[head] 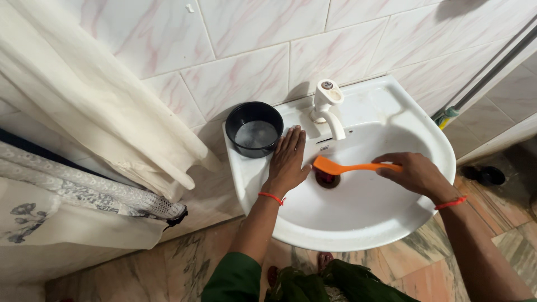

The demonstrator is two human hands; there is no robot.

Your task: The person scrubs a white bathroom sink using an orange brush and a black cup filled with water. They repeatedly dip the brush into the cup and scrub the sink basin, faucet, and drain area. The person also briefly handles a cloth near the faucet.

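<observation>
My right hand (417, 172) grips the handle of an orange brush (335, 166). Its head rests inside the white wash basin (380, 221), just above the drain (328, 179). My left hand (288, 162) lies flat, fingers apart, on the basin's left rim. It sits between the brush head and a black bowl (254, 128). The bowl holds a greyish liquid and stands on the basin's back left corner. A white tap (330, 109) rises behind my left hand's fingertips. Both wrists wear a red thread.
Pink-veined wall tiles (246, 50) back the basin. A cream curtain (84, 106) and patterned cloth (61, 212) hang at left. A long pole with a green fitting (450, 112) leans at the right wall. A dark object (489, 175) lies on the marble floor (425, 263).
</observation>
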